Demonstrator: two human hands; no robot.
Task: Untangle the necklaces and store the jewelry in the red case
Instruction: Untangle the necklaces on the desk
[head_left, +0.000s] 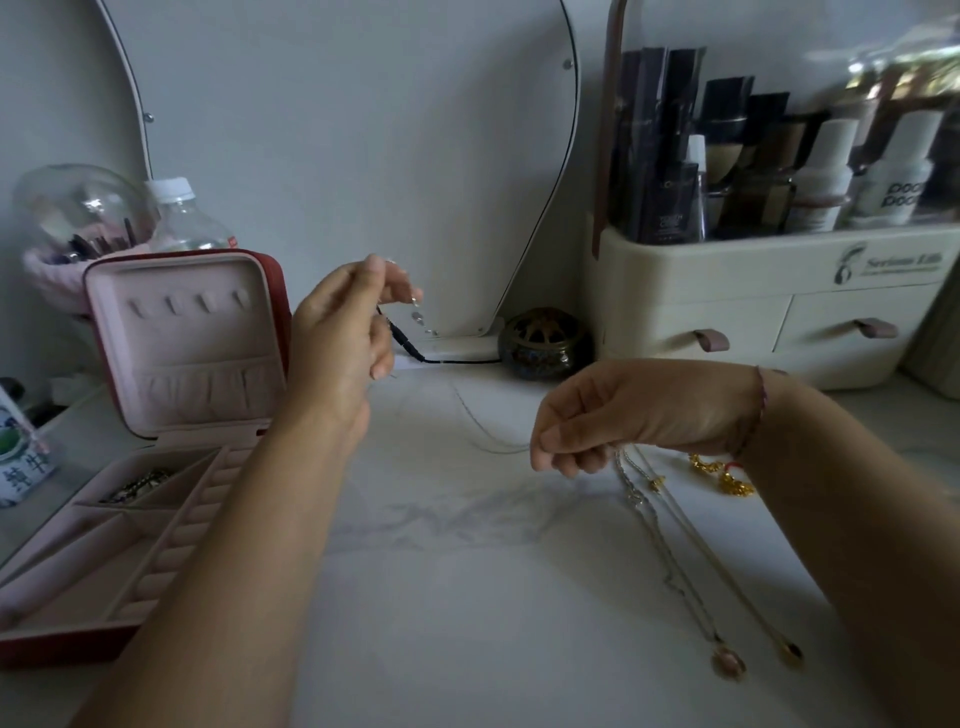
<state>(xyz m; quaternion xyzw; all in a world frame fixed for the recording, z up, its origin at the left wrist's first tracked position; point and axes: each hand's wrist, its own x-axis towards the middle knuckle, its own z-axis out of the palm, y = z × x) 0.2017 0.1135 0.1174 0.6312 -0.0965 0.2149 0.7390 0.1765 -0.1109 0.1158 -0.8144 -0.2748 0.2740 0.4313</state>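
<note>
Fingers (396, 287) of the left hand (337, 332) pinch one end of a thin silver chain (467, 415), raised beside the open red case (182, 364); the right hand (623, 410) pinches it lower, so it sags left to right over the table (467, 597). One case compartment holds a dark jewelry piece (137, 486); two pendant necklaces (675, 561) lie by the right wrist.

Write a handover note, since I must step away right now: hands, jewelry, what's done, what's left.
Left hand: raised, pinches one end of the thin chain.
Right hand: low over the table, pinches the same chain further along.
Red case: open at the left, with one dark piece in a compartment.
Two pendant necklaces lie on the table, close together at their upper ends, with a gold piece beside them.
Left to do: store the thin chain, then the pendant necklaces and gold piece.
</note>
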